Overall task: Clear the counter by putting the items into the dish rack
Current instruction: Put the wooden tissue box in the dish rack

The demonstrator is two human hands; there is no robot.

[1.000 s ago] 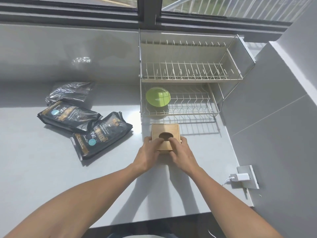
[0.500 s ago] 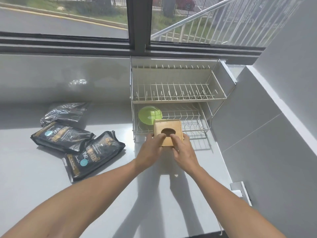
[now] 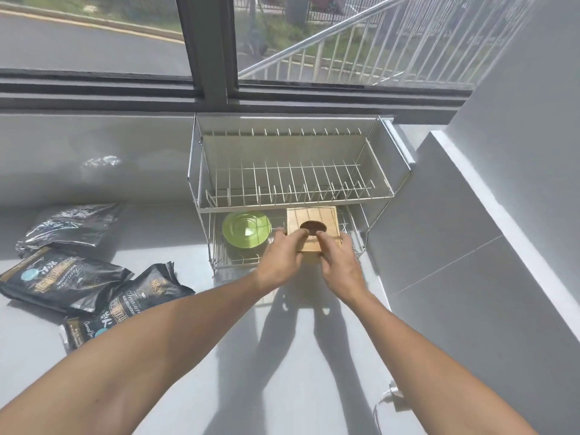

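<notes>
My left hand point(image 3: 280, 258) and right hand point(image 3: 339, 261) grip the square wooden box with an oval hole point(image 3: 314, 227). It sits partly inside the wire dish rack's point(image 3: 295, 183) bottom shelf, beside the round green bowl point(image 3: 246, 229).

Tan wooden box point(image 3: 314, 218), lime-green bowl point(image 3: 246, 229), black gold-lettered bags point(image 3: 62, 282), white rack point(image 3: 292, 183).

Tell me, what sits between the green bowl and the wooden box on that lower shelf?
Only the left hand, whose fingers grip the wooden box beside the green bowl; behind them just bare rack wire, in the head view.
</notes>
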